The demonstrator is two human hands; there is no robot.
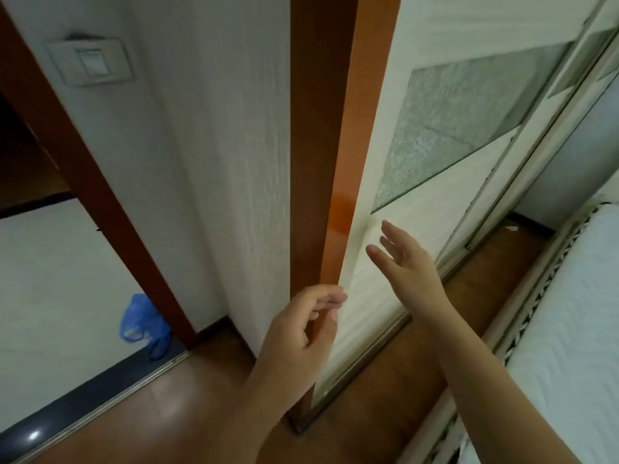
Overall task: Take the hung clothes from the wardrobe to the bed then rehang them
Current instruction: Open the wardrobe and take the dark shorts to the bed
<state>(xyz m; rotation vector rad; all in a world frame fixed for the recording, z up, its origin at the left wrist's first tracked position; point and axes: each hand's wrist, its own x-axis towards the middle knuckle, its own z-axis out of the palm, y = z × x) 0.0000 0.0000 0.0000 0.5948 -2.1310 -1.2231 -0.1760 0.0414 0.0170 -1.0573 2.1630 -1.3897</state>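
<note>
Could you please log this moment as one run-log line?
stage: opening wardrobe | left hand: at sliding door edge, empty | right hand: open by door face | clothes: not visible

a home bedroom: sliding wardrobe door, bed edge, wall light switch, wooden floor

Just beyond the right hand, the wardrobe door is showing cream with a grey-green speckled panel. Past the left hand, an orange-brown frame is glowing; a blue bag is lying far left.
</note>
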